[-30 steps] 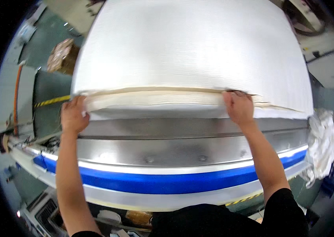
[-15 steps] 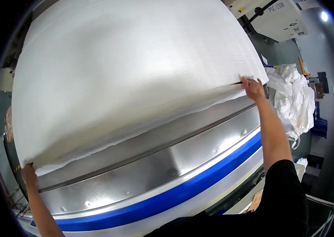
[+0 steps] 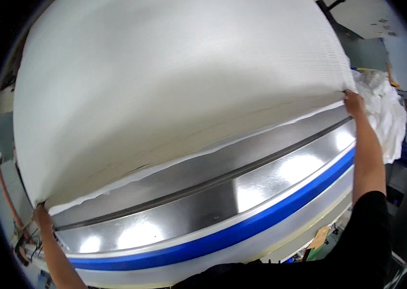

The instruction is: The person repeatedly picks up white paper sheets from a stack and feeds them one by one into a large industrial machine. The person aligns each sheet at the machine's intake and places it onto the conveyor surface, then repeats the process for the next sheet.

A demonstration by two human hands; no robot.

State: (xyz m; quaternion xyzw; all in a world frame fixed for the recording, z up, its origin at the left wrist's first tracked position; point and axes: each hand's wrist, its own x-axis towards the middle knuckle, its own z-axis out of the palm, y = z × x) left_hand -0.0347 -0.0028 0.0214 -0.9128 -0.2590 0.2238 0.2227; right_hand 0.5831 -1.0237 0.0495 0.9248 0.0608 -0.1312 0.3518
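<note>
A broad sheet of white fabric (image 3: 179,82) spreads over most of the view, with fine wrinkles across it and a few short creases near its front edge. My left hand (image 3: 43,216) is closed at the near left corner of that fabric. At the near right corner, my right hand (image 3: 355,103) grips the same edge, its fingertips partly hidden by the cloth. Between my hands the front edge hangs slightly wavy above a shiny metal ledge (image 3: 194,202) with a dark groove along it.
A blue strip (image 3: 222,240) runs along the front of the machine, nearest my body. Crumpled white material (image 3: 384,115) lies in a heap beyond my right arm. An orange hose (image 3: 7,187) hangs at the far left. A brown cardboard piece (image 3: 320,237) sits low on the right.
My view has shifted. My right hand appears farther right, at the fabric's corner, and the front edge looks more stretched between my hands. My left hand still holds its corner.
</note>
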